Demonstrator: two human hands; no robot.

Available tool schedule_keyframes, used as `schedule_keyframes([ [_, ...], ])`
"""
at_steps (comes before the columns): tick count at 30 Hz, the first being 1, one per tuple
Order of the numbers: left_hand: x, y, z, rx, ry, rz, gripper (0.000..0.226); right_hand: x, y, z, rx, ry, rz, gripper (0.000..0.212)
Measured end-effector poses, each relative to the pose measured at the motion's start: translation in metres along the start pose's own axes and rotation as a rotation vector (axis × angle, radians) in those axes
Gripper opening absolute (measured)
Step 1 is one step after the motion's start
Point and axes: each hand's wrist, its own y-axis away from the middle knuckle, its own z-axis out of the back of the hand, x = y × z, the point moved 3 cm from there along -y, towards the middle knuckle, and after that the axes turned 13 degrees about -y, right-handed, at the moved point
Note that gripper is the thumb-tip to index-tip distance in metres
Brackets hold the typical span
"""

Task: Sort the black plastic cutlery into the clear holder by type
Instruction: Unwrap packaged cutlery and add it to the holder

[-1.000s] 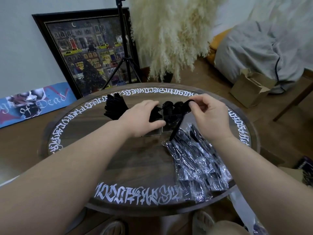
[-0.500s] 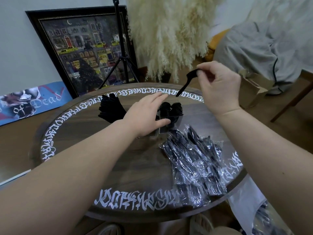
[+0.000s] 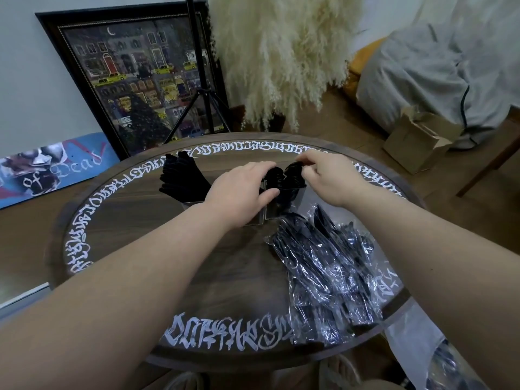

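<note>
The clear holder [image 3: 270, 215] stands at the middle of the round table, with black forks [image 3: 180, 178] fanned out of its left side and black spoons [image 3: 282, 180] bunched in its right compartment. My left hand [image 3: 239, 192] lies over the holder's top, thumb curled round its front, and grips it. My right hand [image 3: 326, 175] is at the top of the spoon bunch, its fingers curled and pinching a black spoon [image 3: 295, 166] among the others. A heap of plastic-wrapped black cutlery [image 3: 323, 266] lies on the table's right side.
The dark round table [image 3: 135, 235] has white lettering round its rim. Behind it stand a framed picture [image 3: 135, 80], a tripod [image 3: 202, 88] and pampas grass [image 3: 281, 52]. A cardboard box [image 3: 419, 139] sits on the floor at right; more plastic bags [image 3: 422, 350] hang off the near right edge.
My right hand came down from above the table with the spoon to the spoon bunch in the holder. My left hand stayed on the holder.
</note>
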Motion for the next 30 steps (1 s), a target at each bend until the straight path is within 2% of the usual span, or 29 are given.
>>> schedule_keyframes([
  [5,-0.001,-0.001,0.0,-0.005,0.003,0.002,0.056,-0.006,0.01,-0.006,0.092,-0.04,0.009,0.042],
  [10,-0.004,0.008,0.006,-0.066,-0.038,-0.031,0.061,-0.011,0.038,0.005,-0.059,-0.087,-0.011,0.054],
  [12,-0.009,0.016,0.009,-0.147,-0.05,-0.053,0.057,-0.02,0.054,0.011,-0.127,-0.099,-0.062,0.057],
  [15,-0.023,0.034,0.011,-0.329,-0.06,-0.128,0.046,-0.038,0.08,0.016,-0.187,-0.108,-0.157,0.051],
  [17,-0.039,0.045,0.006,-0.335,-0.049,-0.175,0.042,-0.054,0.097,0.017,-0.176,-0.058,-0.246,0.045],
  [21,-0.07,0.061,-0.022,-0.167,-0.028,-0.217,0.035,-0.081,0.124,0.011,-0.139,-0.044,-0.37,0.03],
  [24,-0.089,0.066,-0.044,0.085,-0.039,-0.196,0.056,-0.099,0.137,0.01,-0.158,0.002,-0.51,0.024],
  [27,-0.109,0.065,-0.058,0.239,-0.071,-0.234,0.074,-0.112,0.147,0.009,-0.12,0.027,-0.625,0.034],
  [30,-0.122,0.062,-0.07,0.36,-0.099,-0.255,0.076,-0.114,0.152,0.001,-0.045,0.008,-0.691,0.048],
])
